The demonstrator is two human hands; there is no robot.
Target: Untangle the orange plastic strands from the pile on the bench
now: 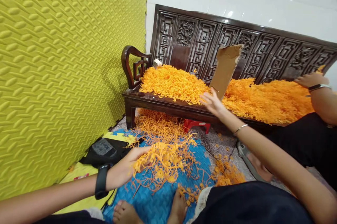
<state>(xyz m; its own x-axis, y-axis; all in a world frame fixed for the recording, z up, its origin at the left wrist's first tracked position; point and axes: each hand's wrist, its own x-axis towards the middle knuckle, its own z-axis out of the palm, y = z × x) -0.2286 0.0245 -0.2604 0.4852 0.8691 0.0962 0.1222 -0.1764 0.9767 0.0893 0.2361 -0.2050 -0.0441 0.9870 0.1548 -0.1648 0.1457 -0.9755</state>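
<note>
My left hand, with a black band at the wrist, is closed around a bunch of orange plastic pieces on thin, stringy runners. Small round, flower-like shapes show within the bunch; its exact kind I cannot make out. Fingers apart and holding nothing, my right hand reaches over the front edge of the dark wooden bench. It is in front of a pile of small orange pieces and the foot of an upright cardboard piece. Whether the fingertips touch either is unclear.
Another orange heap covers the bench's right side, where a co-worker's hand is. Thin orange runners lie below on a blue foam mat. A red stool stands under the bench. Yellow foam matting rises at left.
</note>
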